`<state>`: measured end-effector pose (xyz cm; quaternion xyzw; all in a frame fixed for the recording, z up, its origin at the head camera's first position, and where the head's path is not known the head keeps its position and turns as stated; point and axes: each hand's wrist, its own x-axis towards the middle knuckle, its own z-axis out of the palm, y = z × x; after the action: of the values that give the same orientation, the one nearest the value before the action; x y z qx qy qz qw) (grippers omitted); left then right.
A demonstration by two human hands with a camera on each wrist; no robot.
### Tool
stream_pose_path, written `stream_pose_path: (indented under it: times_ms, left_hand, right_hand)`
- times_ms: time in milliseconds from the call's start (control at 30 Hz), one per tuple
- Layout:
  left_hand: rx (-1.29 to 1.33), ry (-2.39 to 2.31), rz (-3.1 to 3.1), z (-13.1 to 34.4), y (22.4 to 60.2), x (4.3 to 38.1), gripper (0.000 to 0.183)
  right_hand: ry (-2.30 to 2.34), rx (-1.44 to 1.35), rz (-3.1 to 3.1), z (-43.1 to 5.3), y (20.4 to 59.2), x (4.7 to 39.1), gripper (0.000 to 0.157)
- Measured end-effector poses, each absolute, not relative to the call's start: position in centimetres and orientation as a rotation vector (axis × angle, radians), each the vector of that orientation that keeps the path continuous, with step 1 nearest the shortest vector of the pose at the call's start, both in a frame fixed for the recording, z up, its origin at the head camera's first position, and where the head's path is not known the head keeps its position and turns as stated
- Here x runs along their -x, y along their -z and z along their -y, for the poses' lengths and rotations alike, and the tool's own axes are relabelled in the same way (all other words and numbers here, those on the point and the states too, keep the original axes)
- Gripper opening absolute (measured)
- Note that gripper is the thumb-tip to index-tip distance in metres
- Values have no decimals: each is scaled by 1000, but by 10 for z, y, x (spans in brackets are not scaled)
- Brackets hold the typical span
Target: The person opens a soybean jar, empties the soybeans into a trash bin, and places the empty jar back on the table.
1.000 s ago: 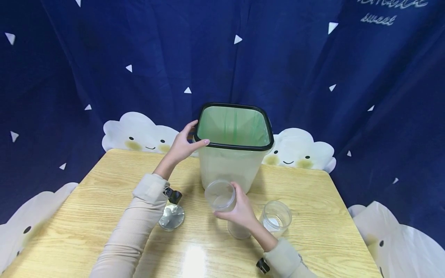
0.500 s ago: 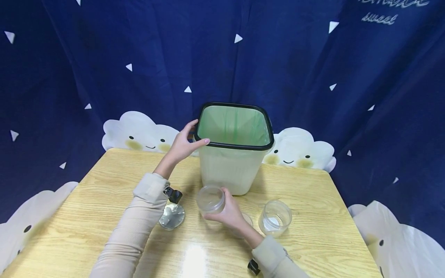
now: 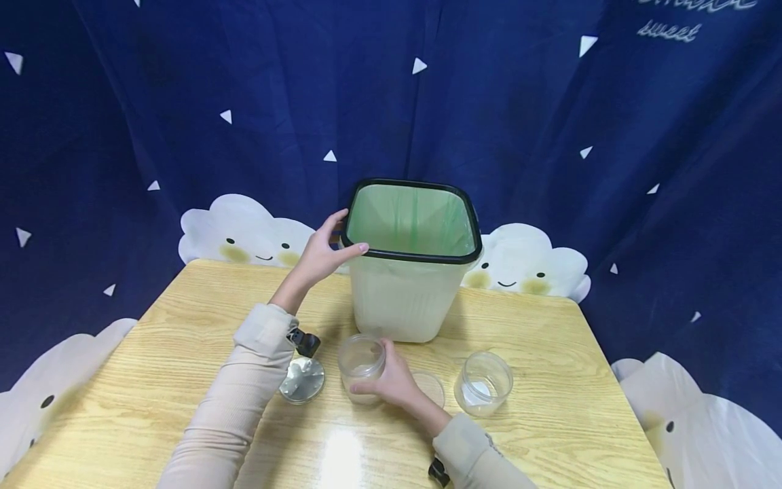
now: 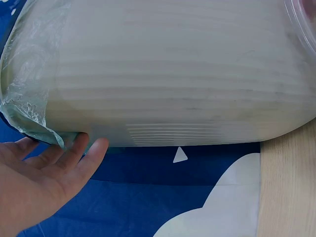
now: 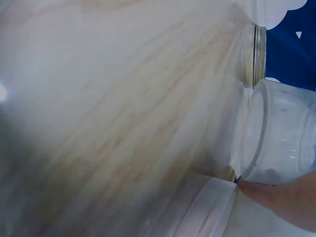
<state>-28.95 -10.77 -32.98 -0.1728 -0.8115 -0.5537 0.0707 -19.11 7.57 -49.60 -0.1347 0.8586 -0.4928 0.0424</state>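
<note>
In the head view my left hand (image 3: 315, 260) holds the left corner of a trash can (image 3: 397, 302), its thumb over the black rim. The can is translucent white, lined with a green bag. In the left wrist view the fingers (image 4: 79, 160) rest against its outside, beside the liner (image 4: 32, 116). My right hand (image 3: 394, 377) grips a clear plastic jar (image 3: 360, 354) from its right side, in front of the can. The jar is upright and lidless, at or close to the tabletop. Behind that hand lies a clear round disc (image 3: 430, 388), partly hidden.
Right of my right hand, another clear jar (image 3: 485, 380) stands with a white piece inside. A round silver lid (image 3: 302, 380) lies beside my left sleeve. The wooden table (image 3: 550, 407) ends at a dark blue curtain (image 3: 275, 136) with white clouds.
My right hand has carried the clear jar left and lower, toward the silver lid, uncovering more of the round disc. The left hand and the trash can stay where they were.
</note>
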Motion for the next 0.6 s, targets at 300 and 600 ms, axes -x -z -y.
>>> stream_pose_path:
  times_ms: [300, 600]
  left_hand:
    - [519, 1674, 2431, 107, 329, 290, 78]
    - [509, 1674, 2432, 105, 328, 289, 78]
  right_hand:
    - [1462, 452, -2628, -77, 497, 187, 104]
    - [1521, 532, -2613, -84, 493, 184, 102]
